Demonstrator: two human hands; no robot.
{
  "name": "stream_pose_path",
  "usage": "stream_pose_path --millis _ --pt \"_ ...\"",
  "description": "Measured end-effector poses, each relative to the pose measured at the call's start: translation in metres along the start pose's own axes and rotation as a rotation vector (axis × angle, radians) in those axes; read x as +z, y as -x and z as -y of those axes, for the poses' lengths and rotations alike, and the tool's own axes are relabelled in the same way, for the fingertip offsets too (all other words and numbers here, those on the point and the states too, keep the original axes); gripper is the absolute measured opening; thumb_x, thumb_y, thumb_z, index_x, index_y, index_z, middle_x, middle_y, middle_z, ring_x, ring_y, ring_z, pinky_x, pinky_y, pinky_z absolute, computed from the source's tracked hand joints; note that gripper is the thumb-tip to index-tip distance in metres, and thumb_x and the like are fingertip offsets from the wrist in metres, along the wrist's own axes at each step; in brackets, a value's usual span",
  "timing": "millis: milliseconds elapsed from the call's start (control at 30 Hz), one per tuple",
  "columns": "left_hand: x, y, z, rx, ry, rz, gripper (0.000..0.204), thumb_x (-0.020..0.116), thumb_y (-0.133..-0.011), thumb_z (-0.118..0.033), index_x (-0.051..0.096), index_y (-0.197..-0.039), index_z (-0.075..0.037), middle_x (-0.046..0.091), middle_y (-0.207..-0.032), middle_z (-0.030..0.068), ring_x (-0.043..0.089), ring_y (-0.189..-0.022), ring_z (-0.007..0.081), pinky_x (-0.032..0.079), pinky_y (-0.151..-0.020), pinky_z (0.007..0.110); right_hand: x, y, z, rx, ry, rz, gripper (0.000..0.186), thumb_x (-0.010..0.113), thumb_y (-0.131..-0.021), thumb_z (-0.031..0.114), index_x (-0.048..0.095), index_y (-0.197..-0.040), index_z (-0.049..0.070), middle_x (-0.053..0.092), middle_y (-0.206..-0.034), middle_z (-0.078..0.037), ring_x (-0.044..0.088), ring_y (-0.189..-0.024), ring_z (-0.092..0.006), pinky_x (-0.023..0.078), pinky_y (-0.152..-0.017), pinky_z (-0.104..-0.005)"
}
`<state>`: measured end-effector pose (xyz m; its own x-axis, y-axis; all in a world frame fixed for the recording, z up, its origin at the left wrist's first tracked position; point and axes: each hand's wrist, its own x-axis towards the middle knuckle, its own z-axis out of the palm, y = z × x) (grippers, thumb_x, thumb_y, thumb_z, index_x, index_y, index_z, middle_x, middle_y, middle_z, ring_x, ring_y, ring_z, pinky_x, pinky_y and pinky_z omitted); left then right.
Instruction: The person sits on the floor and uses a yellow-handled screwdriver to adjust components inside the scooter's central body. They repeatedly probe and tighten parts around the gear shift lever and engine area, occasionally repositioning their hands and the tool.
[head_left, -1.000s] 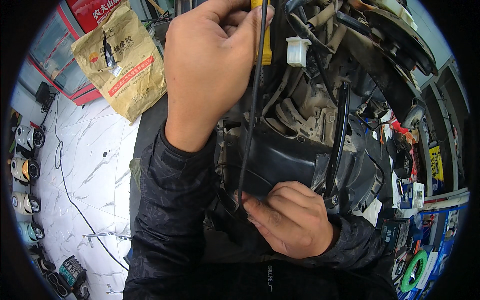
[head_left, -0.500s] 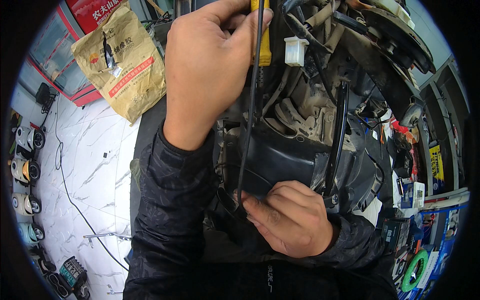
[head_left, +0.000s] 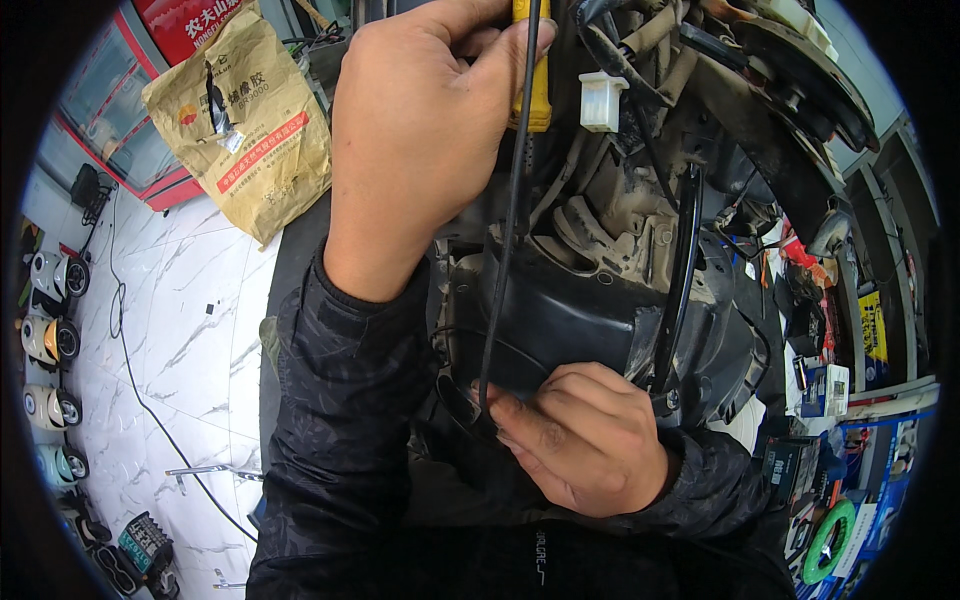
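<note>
My left hand point(head_left: 420, 150) is closed at the top, its thumb against a yellow, handle-like object point(head_left: 540, 100); the object's upper part is out of view. A thin black cable point(head_left: 508, 240) passes in front of that thumb and runs down to my right hand point(head_left: 590, 440). There the thumb and fingertips pinch its lower end. Behind the cable lies a dusty black vehicle body point(head_left: 570, 300) with panels and wiring exposed. A white plastic connector point(head_left: 600, 102) hangs to the right of the yellow object. A glossy black curved tube point(head_left: 680, 280) rises on the right side of the body.
A brown paper sack point(head_left: 250, 140) rests at the upper left, near a red-framed glass cabinet point(head_left: 110, 110). Several small scooters point(head_left: 45, 340) line the far left of the white tiled floor. At right, shelves and boxes surround a green ring point(head_left: 830, 540).
The vehicle parts, white connector and yellow object sit slightly farther right in the picture. Both hands keep their grips, and the cable's upper part has shifted a little right.
</note>
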<state>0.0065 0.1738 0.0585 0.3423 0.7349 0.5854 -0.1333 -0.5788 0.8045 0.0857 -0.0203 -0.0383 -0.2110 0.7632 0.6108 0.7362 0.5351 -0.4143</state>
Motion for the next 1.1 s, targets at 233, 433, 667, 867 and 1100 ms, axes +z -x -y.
stream_pose_path --millis 233,433,667,867,1100 --pt "0.000 -0.005 0.003 -0.080 -0.031 0.008 0.028 0.072 -0.105 -0.009 0.073 -0.122 0.013 0.073 -0.083 0.0011 0.061 -0.074 0.0027 0.049 -0.064 0.022 0.001 0.000 0.000 0.005 -0.007 -0.010 0.047 0.075 -0.089 -0.001 0.074 -0.136 -0.001 0.060 -0.080 -0.002 0.062 -0.073 -0.0172 0.057 -0.075 -0.0329" --pt "-0.001 -0.005 0.003 -0.065 0.011 0.029 0.027 0.072 -0.105 -0.010 0.074 -0.120 0.013 0.072 -0.082 -0.0001 0.060 -0.072 0.0020 0.048 -0.063 0.021 0.000 0.000 0.001 0.010 -0.009 -0.002 0.047 0.074 -0.090 -0.001 0.074 -0.137 0.000 0.061 -0.080 -0.002 0.063 -0.073 -0.0170 0.057 -0.075 -0.0328" --pt "-0.003 -0.004 0.002 -0.022 0.064 0.059 0.026 0.072 -0.104 -0.010 0.074 -0.117 0.013 0.072 -0.082 0.0000 0.060 -0.072 0.0019 0.048 -0.063 0.021 0.000 0.000 0.000 0.013 0.000 0.007 0.049 0.074 -0.090 -0.001 0.073 -0.138 0.000 0.061 -0.080 -0.002 0.063 -0.073 -0.0171 0.057 -0.076 -0.0332" --pt "-0.002 -0.003 -0.003 -0.094 0.004 0.047 0.027 0.073 -0.104 -0.010 0.073 -0.119 0.014 0.073 -0.083 0.0008 0.061 -0.073 0.0022 0.049 -0.064 0.021 0.000 0.001 0.001 0.014 0.006 0.015 0.050 0.074 -0.090 -0.001 0.072 -0.140 0.000 0.061 -0.080 -0.002 0.063 -0.073 -0.0173 0.057 -0.077 -0.0333" --pt "0.004 -0.006 -0.001 -0.150 -0.047 0.018 0.028 0.072 -0.105 -0.009 0.073 -0.120 0.014 0.073 -0.083 0.0013 0.061 -0.073 0.0029 0.049 -0.064 0.021 -0.001 0.001 0.001 0.006 0.004 0.008 0.049 0.074 -0.091 0.000 0.073 -0.139 0.000 0.061 -0.081 -0.002 0.063 -0.074 -0.0171 0.057 -0.077 -0.0332"
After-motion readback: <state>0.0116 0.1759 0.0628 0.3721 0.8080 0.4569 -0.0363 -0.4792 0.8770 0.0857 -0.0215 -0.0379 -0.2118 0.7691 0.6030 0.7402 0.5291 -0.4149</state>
